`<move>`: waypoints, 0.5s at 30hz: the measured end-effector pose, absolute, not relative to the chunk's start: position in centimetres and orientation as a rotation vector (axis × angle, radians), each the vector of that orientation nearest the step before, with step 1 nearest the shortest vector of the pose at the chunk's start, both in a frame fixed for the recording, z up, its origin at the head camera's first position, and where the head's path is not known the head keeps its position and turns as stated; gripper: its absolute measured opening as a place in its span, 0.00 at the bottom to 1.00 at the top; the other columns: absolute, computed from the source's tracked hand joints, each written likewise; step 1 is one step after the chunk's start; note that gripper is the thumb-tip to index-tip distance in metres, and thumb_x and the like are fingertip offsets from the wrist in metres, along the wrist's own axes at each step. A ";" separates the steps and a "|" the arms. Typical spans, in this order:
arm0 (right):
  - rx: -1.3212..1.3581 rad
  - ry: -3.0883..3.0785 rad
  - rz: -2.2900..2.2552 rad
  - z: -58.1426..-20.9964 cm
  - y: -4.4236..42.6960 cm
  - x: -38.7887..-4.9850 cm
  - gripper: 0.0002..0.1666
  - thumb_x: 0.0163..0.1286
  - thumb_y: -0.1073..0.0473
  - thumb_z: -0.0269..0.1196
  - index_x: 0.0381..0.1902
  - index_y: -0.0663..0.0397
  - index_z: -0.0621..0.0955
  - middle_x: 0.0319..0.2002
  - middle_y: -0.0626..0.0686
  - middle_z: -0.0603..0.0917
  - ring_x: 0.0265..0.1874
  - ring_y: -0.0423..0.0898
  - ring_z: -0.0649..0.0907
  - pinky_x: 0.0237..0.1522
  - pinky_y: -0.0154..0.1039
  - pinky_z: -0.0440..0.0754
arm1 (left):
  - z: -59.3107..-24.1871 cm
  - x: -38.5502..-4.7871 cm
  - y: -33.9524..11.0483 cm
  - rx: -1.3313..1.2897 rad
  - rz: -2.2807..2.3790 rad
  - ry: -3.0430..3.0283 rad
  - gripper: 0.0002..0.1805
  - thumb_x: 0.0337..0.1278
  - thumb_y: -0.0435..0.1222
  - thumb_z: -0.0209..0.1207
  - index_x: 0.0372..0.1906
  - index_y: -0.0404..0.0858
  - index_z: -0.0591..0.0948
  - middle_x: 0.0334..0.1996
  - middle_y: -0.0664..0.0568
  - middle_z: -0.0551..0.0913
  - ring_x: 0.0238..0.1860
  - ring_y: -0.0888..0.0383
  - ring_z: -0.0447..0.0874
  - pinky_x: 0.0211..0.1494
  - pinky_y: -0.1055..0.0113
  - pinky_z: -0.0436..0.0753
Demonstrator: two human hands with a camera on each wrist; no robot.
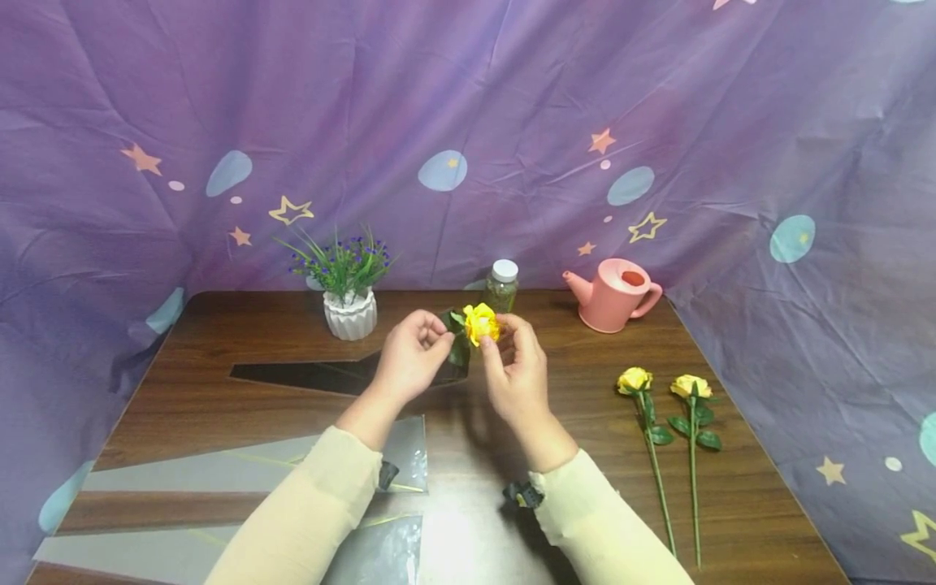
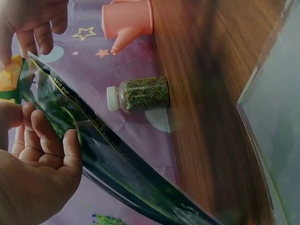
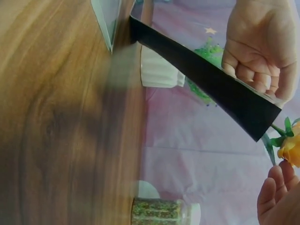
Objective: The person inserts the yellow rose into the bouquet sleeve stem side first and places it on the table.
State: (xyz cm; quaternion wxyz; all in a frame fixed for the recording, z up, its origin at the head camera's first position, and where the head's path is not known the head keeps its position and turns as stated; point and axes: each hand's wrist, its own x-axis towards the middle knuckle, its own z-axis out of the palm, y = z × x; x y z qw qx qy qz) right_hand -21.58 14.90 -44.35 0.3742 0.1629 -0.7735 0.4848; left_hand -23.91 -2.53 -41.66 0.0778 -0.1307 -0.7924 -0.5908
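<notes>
Above the middle of the table, my left hand (image 1: 413, 353) pinches the wide open end of a black, clear-fronted flower sleeve (image 1: 307, 375). The sleeve's narrow tail slants down to the left, and in the left wrist view green leaves and a stem show through its clear face (image 2: 117, 159). A yellow rose (image 1: 481, 323) pokes its bloom out of that wide end. My right hand (image 1: 517, 374) holds the bloom between thumb and fingers; in the right wrist view its fingertips touch the petals (image 3: 290, 152). Most of the stem is hidden inside the sleeve.
Two more yellow roses, one left (image 1: 634, 380) and one right (image 1: 691, 387), lie on the right. Two pale sleeves (image 1: 197, 470) lie front left. Along the back stand a potted plant (image 1: 351, 315), a white-capped jar (image 1: 502, 292) and a pink watering can (image 1: 613, 296).
</notes>
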 end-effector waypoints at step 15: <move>0.489 -2.060 1.163 -45.0 14.3 -21.0 0.17 0.67 0.66 0.72 0.53 0.65 0.84 0.40 0.62 0.84 0.32 0.55 0.85 0.29 0.53 0.88 | -41.5 -23.9 -2.4 -0.373 -1.791 -2.291 0.05 0.64 0.28 0.64 0.38 0.34 0.79 0.26 0.49 0.84 0.27 0.58 0.76 0.32 0.68 0.76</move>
